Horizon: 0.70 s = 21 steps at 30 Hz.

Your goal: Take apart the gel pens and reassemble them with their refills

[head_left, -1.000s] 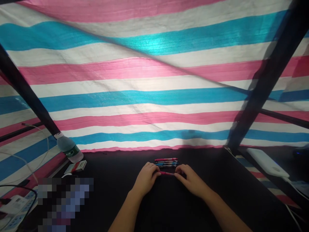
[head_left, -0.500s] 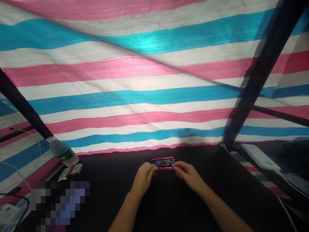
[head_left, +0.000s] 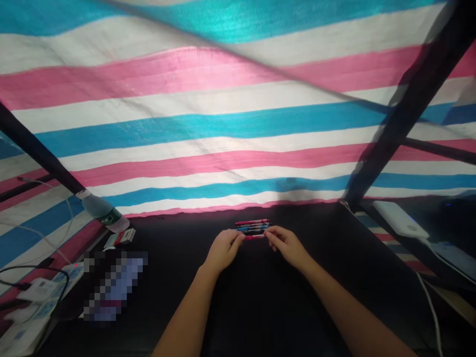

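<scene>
Several pens lie side by side across the black tabletop point(head_left: 260, 292) in front of me. Farthest away is a red pen point(head_left: 252, 222), with blue and dark pens point(head_left: 253, 229) behind the nearest one. The nearest is a red pen with a pale section point(head_left: 254, 237). My left hand point(head_left: 223, 249) pinches its left end between thumb and fingers. At its right end, my right hand point(head_left: 284, 244) is closed with thumb and forefinger on the tip. Both hands partly cover the ends of the pens.
At the left are a water bottle point(head_left: 106, 213), a small box point(head_left: 121, 238), a pixelated patch point(head_left: 117, 287) and a power strip point(head_left: 48, 307) with plugs and cables. A white power bank point(head_left: 399, 219) with a cable sits at the right. Striped sheeting point(head_left: 223, 124) hangs behind the table.
The view has tilted down, so the table and hands appear higher, and more of the power strip shows. Both hands stay at the ends of the nearest red pen.
</scene>
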Each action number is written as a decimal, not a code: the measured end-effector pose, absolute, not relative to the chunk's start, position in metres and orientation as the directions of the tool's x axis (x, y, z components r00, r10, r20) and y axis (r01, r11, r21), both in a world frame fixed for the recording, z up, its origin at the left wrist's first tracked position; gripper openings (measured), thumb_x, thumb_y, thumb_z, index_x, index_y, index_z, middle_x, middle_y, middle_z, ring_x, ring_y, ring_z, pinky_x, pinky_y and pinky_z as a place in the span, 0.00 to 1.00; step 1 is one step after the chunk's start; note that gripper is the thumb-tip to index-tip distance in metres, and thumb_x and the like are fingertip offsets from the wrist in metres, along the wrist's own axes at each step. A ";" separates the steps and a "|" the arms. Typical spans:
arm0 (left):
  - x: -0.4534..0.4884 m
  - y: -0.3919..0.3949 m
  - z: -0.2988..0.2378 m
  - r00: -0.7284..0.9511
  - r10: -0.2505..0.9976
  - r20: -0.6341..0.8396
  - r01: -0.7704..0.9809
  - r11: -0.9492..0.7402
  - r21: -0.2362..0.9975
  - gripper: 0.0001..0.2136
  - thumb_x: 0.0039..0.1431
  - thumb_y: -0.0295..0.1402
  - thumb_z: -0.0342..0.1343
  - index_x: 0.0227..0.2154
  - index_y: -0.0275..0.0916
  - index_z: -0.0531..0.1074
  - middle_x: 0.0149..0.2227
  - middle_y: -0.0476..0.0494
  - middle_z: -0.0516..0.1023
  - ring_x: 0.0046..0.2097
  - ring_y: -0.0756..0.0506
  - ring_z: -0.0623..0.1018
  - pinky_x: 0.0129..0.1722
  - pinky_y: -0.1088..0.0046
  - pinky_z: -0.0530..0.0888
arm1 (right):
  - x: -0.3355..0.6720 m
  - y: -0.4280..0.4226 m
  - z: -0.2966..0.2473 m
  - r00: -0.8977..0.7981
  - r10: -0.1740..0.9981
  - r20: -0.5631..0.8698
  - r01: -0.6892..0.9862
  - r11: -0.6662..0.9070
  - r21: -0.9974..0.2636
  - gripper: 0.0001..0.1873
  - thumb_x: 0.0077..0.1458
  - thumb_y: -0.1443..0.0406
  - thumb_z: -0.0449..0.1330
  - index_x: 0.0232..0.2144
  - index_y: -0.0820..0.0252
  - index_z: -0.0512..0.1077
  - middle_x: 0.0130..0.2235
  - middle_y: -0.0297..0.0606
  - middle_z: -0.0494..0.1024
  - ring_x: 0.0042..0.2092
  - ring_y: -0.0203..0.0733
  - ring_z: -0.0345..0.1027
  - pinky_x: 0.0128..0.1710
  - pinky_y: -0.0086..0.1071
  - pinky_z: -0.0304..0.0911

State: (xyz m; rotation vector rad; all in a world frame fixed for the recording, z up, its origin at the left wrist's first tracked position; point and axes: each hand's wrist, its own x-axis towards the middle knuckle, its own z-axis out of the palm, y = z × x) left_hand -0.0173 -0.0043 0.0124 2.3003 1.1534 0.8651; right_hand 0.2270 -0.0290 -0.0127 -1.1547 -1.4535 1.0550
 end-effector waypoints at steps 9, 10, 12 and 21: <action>-0.011 -0.006 0.009 0.499 0.789 0.359 0.553 -0.609 0.568 0.12 0.71 0.39 0.51 0.40 0.42 0.78 0.40 0.45 0.82 0.42 0.43 0.78 0.46 0.66 0.71 | 0.227 -0.034 -0.013 -0.088 0.984 0.156 0.166 0.169 -0.972 0.20 0.61 0.48 0.61 0.38 0.58 0.77 0.26 0.32 0.72 0.25 0.37 0.65 0.26 0.31 0.61; -0.011 -0.007 0.009 0.505 0.787 0.354 0.554 -0.610 0.567 0.12 0.72 0.39 0.50 0.41 0.42 0.78 0.40 0.45 0.82 0.42 0.43 0.78 0.46 0.66 0.71 | 0.226 -0.035 -0.013 -0.093 0.984 0.154 0.173 0.169 -0.970 0.19 0.61 0.48 0.61 0.37 0.57 0.77 0.26 0.31 0.72 0.25 0.37 0.65 0.26 0.31 0.61; -0.010 -0.008 0.009 0.507 0.786 0.353 0.555 -0.611 0.564 0.10 0.69 0.41 0.55 0.45 0.43 0.77 0.41 0.46 0.81 0.42 0.44 0.78 0.45 0.67 0.71 | 0.225 -0.037 -0.012 -0.106 0.983 0.149 0.188 0.168 -0.968 0.18 0.61 0.49 0.61 0.38 0.56 0.77 0.26 0.31 0.72 0.25 0.37 0.65 0.26 0.31 0.61; -0.007 -0.007 0.007 0.578 0.750 0.321 0.570 -0.653 0.499 0.11 0.71 0.40 0.53 0.45 0.42 0.77 0.42 0.46 0.82 0.42 0.44 0.77 0.45 0.67 0.70 | 0.223 -0.038 -0.012 -0.100 0.983 0.156 0.122 0.168 -0.978 0.17 0.60 0.50 0.62 0.38 0.57 0.77 0.28 0.32 0.74 0.25 0.37 0.68 0.29 0.32 0.65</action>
